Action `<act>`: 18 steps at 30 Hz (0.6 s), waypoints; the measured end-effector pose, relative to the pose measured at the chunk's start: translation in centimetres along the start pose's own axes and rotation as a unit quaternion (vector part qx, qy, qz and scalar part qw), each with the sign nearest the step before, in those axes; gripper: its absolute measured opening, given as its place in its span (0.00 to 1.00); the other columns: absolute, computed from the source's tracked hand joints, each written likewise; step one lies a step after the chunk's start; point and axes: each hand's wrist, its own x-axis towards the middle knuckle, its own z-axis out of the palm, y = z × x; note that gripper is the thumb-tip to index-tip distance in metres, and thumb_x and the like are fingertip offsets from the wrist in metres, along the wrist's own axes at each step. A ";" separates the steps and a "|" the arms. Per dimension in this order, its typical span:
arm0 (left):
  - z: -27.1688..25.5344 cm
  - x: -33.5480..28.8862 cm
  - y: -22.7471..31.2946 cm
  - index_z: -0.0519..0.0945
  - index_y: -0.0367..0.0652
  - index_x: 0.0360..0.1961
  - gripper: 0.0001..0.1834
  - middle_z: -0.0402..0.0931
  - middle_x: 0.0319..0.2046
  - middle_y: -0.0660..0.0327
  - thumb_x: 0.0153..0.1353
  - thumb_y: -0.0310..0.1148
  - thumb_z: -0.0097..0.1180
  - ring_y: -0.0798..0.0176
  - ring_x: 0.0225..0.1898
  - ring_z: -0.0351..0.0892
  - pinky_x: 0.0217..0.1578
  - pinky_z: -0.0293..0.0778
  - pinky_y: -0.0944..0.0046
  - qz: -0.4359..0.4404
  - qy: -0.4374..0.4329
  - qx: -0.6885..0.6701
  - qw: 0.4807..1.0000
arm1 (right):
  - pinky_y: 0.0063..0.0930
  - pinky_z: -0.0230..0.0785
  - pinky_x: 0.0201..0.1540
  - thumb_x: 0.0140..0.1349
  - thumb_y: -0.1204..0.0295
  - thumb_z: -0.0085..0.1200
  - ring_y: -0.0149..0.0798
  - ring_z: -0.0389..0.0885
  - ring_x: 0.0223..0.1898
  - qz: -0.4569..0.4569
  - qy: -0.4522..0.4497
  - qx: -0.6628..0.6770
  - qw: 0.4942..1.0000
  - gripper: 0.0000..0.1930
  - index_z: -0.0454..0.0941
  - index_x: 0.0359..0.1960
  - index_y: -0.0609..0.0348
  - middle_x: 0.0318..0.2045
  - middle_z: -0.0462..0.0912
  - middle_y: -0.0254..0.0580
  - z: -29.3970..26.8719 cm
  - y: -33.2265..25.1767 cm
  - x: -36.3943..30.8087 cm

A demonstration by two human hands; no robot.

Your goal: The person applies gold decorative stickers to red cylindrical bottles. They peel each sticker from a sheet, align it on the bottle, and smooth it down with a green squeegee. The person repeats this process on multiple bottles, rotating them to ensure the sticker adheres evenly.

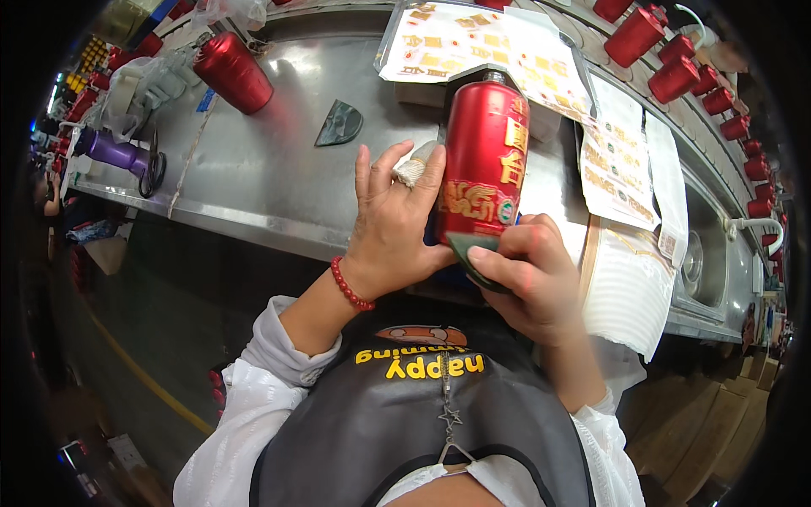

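Observation:
A red bottle [486, 152] with gold raised-looking lettering lies in front of me, its dark neck pointing away. My right hand [532, 266] pinches a dark green flat scraper [473, 258] between thumb and fingers, its edge against the bottle's near end. At the bottle's left side is my left hand [389, 220], fingers spread and the thumb reaching toward the near end; whether it touches there I cannot tell. One of its fingers wears a whitish wrap [411, 171]. Farther left, a second dark green marbled scraper [340, 124] rests on the metal table.
Sheets of gold-printed decals [465, 42] cover the far side, with more decal sheets [617, 169] at right. Another red bottle [235, 73] lies at far left, near a purple heat gun-like tool [114, 150]. A sink [705, 253] is at right; red bottles [676, 79] line the back.

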 end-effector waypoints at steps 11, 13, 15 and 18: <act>-0.7 0.1 0.4 0.53 0.31 0.74 0.66 0.73 0.57 0.44 0.47 0.67 0.67 0.41 0.68 0.58 0.70 0.37 0.31 0.015 -0.002 0.012 1.000 | 0.18 0.70 0.38 0.70 0.72 0.58 0.24 0.74 0.33 0.345 0.254 0.113 0.896 0.09 0.75 0.46 0.62 0.34 0.79 0.34 0.3 1.2 -2.0; 0.6 -0.3 -0.3 0.55 0.31 0.74 0.63 0.70 0.60 0.42 0.52 0.69 0.64 0.40 0.69 0.58 0.70 0.38 0.33 0.005 0.009 -0.117 0.993 | 0.17 0.70 0.41 0.72 0.70 0.55 0.22 0.74 0.36 0.392 0.262 0.213 0.856 0.11 0.73 0.49 0.63 0.36 0.79 0.31 0.5 1.8 -2.6; 0.6 -0.1 -0.5 0.56 0.30 0.73 0.58 0.66 0.64 0.40 0.57 0.68 0.59 0.40 0.69 0.57 0.71 0.40 0.38 -0.024 0.010 -0.249 0.968 | 0.17 0.69 0.43 0.73 0.69 0.54 0.22 0.74 0.38 0.411 0.238 0.210 0.855 0.11 0.72 0.51 0.62 0.38 0.79 0.32 1.2 2.0 -3.0; 0.5 0.8 -0.2 0.57 0.24 0.70 0.49 0.70 0.57 0.41 0.68 0.61 0.52 0.47 0.59 0.66 0.66 0.53 0.50 -0.086 0.011 -0.337 0.938 | 0.17 0.69 0.43 0.73 0.69 0.53 0.22 0.75 0.39 0.419 0.261 0.256 0.831 0.12 0.71 0.53 0.62 0.39 0.80 0.33 1.3 1.2 -1.9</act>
